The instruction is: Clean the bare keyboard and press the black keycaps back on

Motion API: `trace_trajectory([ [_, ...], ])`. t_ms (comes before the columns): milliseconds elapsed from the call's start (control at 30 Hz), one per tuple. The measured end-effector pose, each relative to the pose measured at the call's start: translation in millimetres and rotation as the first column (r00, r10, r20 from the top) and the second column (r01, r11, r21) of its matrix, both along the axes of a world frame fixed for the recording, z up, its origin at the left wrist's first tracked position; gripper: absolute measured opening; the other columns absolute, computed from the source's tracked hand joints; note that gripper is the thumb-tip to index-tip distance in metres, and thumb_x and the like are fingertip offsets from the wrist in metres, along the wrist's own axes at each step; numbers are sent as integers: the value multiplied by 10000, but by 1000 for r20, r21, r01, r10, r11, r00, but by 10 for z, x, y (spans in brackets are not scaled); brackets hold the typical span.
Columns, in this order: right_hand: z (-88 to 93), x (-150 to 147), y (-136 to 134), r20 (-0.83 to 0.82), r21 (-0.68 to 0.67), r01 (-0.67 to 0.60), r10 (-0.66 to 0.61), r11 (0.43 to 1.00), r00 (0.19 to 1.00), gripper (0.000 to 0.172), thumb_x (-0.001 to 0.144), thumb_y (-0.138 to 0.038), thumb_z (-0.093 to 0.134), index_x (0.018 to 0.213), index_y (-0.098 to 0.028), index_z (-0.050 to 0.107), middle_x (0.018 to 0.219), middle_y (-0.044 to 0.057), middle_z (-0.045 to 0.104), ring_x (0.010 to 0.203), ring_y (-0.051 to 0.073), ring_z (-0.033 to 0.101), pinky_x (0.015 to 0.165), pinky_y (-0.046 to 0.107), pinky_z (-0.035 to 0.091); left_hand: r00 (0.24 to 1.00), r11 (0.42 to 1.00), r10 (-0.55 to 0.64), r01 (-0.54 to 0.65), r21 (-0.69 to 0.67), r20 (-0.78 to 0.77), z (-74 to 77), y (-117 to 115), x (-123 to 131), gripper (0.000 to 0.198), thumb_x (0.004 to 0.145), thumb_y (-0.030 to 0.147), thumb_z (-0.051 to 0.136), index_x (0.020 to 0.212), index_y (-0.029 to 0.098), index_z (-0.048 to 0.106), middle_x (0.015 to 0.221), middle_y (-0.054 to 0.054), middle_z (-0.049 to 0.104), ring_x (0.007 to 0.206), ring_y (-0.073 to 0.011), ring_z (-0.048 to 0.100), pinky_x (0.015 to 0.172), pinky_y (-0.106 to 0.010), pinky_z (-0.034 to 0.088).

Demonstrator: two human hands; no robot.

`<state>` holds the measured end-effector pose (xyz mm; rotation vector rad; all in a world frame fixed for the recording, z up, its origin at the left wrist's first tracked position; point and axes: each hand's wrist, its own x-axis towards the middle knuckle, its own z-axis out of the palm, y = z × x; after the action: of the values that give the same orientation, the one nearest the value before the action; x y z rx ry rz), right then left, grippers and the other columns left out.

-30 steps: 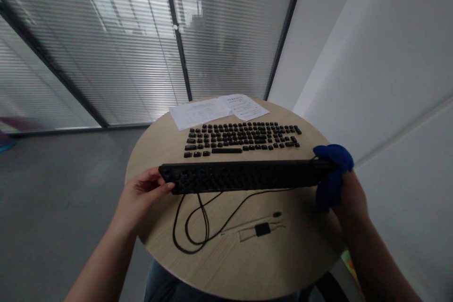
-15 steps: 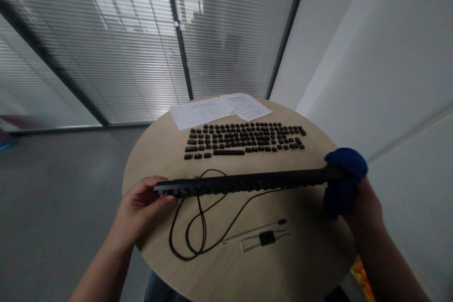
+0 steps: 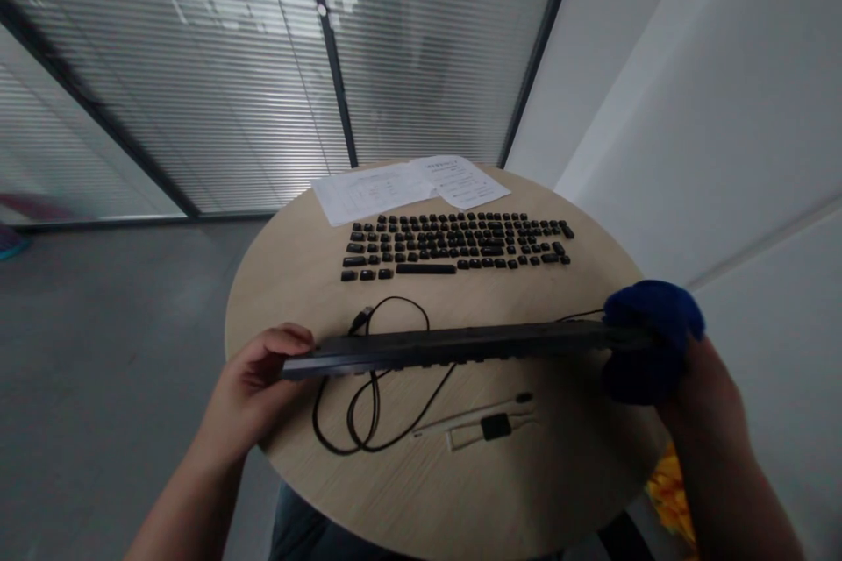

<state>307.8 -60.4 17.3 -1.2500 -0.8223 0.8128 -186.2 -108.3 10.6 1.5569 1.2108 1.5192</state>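
A black keyboard base (image 3: 460, 344) is held up edge-on above the round table. Its left end is pinched by my left hand (image 3: 260, 381), fingers on top and thumb below. At the other end, a blue cloth (image 3: 648, 333) is folded around the keyboard base, with my right hand (image 3: 701, 394) closed on it; most of the right fingers are hidden by the cloth. The keyboard's thin black cable (image 3: 359, 447) lies looped on the table beneath. Just beyond, loose black keycaps (image 3: 460, 241) are laid out in keyboard rows.
Printed papers (image 3: 408, 188) lie at the far side of the round wooden table (image 3: 276, 267). Near its front are a slim stick with a dark tip (image 3: 474, 416) and a wire keycap puller (image 3: 495, 427). A white wall (image 3: 756, 149) stands close on the right.
The keyboard base has tilted so that more of its flat face shows. My right hand and the cloth have shifted slightly right. The view has also shifted a little.
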Motion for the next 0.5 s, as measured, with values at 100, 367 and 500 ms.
trace_trajectory([
  [100, -109, 92, -112, -45, -40, 43, -45, 998, 998, 434, 785, -498, 758, 1134, -239, 749, 1219, 89, 738, 1087, 266, 713, 941, 371, 602, 997, 999, -23, 25, 33, -77, -1, -66, -3, 147, 759, 213, 817, 814, 227, 681, 866, -9, 701, 775, -132, 697, 667, -183, 563],
  [367, -278, 312, -68, -41, -238, 195, -211, 951, 977, 303, 797, -300, 715, 1089, -233, 757, 928, -3, 779, 688, 113, 708, 621, 163, 588, 836, 986, 77, 18, 167, -543, -24, -83, 41, 138, 846, 85, 631, 867, 218, 660, 927, -25, 708, 861, -132, 696, 770, -211, 548],
  [500, -374, 373, -46, -13, -293, 124, -134, 948, 991, 317, 811, -324, 719, 1115, -239, 742, 907, 15, 787, 697, 155, 735, 626, 205, 616, 772, 988, 53, 51, 144, -634, -41, -118, 102, 266, 860, -1, 490, 843, 208, 653, 935, -26, 692, 845, -104, 684, 723, -183, 527],
])
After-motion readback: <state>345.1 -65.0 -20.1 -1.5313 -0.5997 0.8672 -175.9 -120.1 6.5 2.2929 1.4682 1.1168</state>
